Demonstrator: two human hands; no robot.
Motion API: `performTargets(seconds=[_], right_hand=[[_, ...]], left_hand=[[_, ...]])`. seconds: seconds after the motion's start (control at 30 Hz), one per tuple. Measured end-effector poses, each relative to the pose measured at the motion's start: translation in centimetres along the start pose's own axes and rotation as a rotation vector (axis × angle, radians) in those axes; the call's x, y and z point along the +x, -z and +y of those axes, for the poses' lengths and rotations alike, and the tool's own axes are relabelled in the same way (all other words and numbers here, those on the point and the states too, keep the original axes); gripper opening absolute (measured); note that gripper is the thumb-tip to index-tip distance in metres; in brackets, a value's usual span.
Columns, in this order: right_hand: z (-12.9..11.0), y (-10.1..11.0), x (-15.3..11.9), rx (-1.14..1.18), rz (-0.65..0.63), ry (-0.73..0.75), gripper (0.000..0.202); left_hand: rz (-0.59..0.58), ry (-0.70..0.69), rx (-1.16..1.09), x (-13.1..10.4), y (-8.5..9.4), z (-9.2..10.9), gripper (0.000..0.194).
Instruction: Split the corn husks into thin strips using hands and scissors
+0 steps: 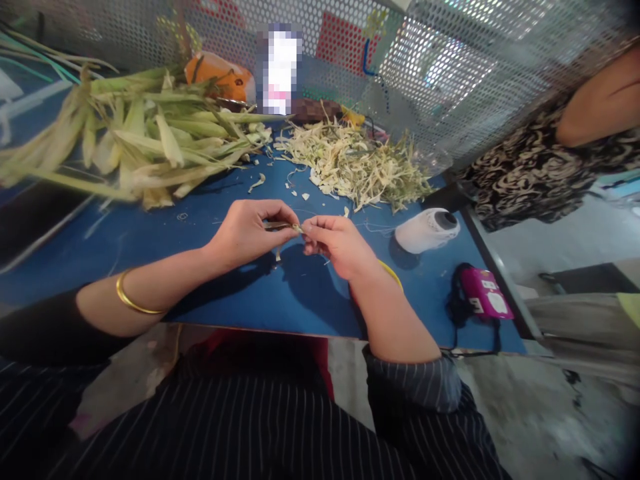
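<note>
My left hand [253, 230] and my right hand [340, 245] meet fingertip to fingertip above the blue table [310, 293]. Between them is a small pale piece of corn husk [299, 229]; a thin strip of it runs back under the left fingers, and a short end hangs below. Left thumb and forefinger pinch it, and the right thumb and forefinger close on its other end. Much of the piece is hidden by the fingers. Beyond the right hand stands a cone of white thread [425, 231], with fine loose thread trailing left from it.
Long green corn husks [165, 133] are heaped at the back left. A pile of shredded husk [360, 160] lies at the back, with scraps before it. An orange bag [220, 75] and perforated metal panel [335, 40] stand behind. A magenta box [484, 293] with black strap sits right; another person's arm [600, 100] is beyond.
</note>
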State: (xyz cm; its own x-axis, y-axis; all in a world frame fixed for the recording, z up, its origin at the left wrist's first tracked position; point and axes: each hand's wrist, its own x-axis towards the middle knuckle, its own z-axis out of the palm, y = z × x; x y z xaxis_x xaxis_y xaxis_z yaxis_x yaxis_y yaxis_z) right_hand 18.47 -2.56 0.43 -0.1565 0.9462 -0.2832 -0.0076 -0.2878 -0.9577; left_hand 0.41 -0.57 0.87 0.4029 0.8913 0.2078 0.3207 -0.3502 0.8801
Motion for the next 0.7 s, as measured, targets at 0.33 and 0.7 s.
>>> performTargets(seconds=[0.33, 0.7], right_hand=[[-0.3, -0.3, -0.7, -0.380, 0.062, 0.408, 0.017], [-0.4, 0.1, -0.6, -0.749, 0.130, 0.583, 0.014]], left_hand=[[-0.067, 0.291, -0.429, 0.7, 0.3, -0.7, 0.012], [-0.170, 0.394, -0.535, 0.7, 0.5, -1.1, 0.026]])
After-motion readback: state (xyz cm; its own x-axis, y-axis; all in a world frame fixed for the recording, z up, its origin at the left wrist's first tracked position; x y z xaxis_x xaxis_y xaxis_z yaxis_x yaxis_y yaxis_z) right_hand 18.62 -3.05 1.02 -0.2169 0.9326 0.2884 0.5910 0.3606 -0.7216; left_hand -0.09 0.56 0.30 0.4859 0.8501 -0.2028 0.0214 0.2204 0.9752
